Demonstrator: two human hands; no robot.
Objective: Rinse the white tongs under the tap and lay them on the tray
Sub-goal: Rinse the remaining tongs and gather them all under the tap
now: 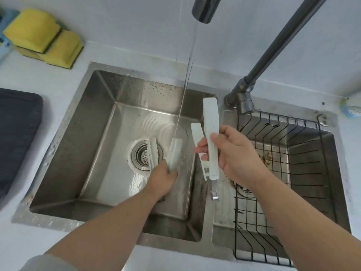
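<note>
Left hand [163,178] hides its tongs' [174,153] handles.

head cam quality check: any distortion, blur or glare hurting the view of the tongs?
Head view: wide-angle bowing curves the sink rim and counter edges. The tongs in the left hand look smeared where the water stream hits them; the pair in the right hand is sharper. Soft glare on the wet basin floor, no hard shadows.

Left steel sink basin [82,153]: floor open to you left of the round drain strainer [143,154]. Right basin: filled by a black wire basket [293,163]. Overhead: dark metal tap spout [205,8] (water stream falling). Left counter: dark rectangular tray [17,137], surface free.
</note>
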